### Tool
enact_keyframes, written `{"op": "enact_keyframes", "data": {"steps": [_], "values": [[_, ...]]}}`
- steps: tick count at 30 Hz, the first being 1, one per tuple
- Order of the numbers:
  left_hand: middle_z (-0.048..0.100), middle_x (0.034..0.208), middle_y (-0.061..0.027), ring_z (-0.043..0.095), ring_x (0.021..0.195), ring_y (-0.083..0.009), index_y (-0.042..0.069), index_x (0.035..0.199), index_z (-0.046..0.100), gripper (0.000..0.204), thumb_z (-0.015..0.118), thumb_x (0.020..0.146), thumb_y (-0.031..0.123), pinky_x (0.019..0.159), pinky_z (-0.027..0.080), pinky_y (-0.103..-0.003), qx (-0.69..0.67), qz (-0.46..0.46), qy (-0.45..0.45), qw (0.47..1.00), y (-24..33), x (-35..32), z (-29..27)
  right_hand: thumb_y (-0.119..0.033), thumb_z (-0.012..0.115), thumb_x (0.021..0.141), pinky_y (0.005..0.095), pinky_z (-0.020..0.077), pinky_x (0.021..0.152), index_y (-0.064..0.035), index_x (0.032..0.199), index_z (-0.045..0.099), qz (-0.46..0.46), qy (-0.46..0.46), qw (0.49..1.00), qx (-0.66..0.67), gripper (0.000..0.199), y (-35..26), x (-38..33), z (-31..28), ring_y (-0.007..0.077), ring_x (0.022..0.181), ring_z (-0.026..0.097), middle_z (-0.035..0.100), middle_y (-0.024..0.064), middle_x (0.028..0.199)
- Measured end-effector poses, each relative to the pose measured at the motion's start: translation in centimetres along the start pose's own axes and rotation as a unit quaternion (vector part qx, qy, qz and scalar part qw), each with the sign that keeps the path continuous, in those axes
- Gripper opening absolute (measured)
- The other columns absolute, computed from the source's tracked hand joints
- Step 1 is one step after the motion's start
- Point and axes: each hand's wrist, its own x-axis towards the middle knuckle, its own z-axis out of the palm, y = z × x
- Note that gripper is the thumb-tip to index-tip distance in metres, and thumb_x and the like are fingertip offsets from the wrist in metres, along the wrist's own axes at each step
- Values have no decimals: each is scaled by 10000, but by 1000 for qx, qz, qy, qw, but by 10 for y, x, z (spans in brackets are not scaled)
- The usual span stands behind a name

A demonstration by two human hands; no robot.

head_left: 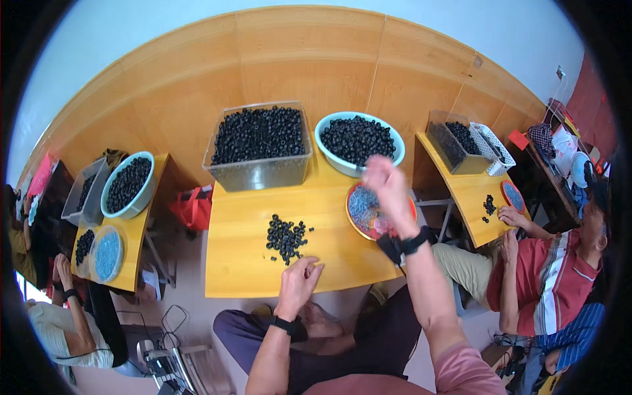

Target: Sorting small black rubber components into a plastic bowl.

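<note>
My left hand (299, 280) rests on the yellow table (243, 263) just below a small heap of black ring-shaped beads (286, 237), fingertips pinched close at the heap's near edge. My right hand (388, 191) is raised and blurred above the orange plate (351, 210) of small light-blue pieces, between it and the pale blue bowl of black beads (359, 139). I cannot make out whether the right hand holds anything. Both wrists wear black bands.
A clear plastic bin of black beads (260, 146) stands at the table's back. A person in a red striped shirt (550, 283) works at the right table (471, 191); another person (66, 322) sits at the left table with bowls (128, 184).
</note>
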Motion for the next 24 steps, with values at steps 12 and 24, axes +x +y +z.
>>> {"op": "enact_keyframes", "data": {"steps": [12, 24], "values": [[594, 694, -146, 619, 647, -354, 12, 678, 594, 296, 704, 885, 192, 608, 497, -449, 60, 64, -31, 996, -1, 4, 1, -80, 669, 837, 412, 563, 754, -2, 933, 739, -83, -300, 918, -248, 142, 15, -44, 97, 324, 820, 724, 736, 187, 889], [582, 724, -183, 606, 658, -380, -11, 677, 558, 274, 677, 878, 131, 606, 490, -452, 47, 90, -19, 995, 1, 6, -1, -157, 660, 815, 480, 548, 882, -31, 953, 755, -24, -310, 854, -418, 210, 37, 5, 183, 433, 967, 696, 725, 259, 988]]}}
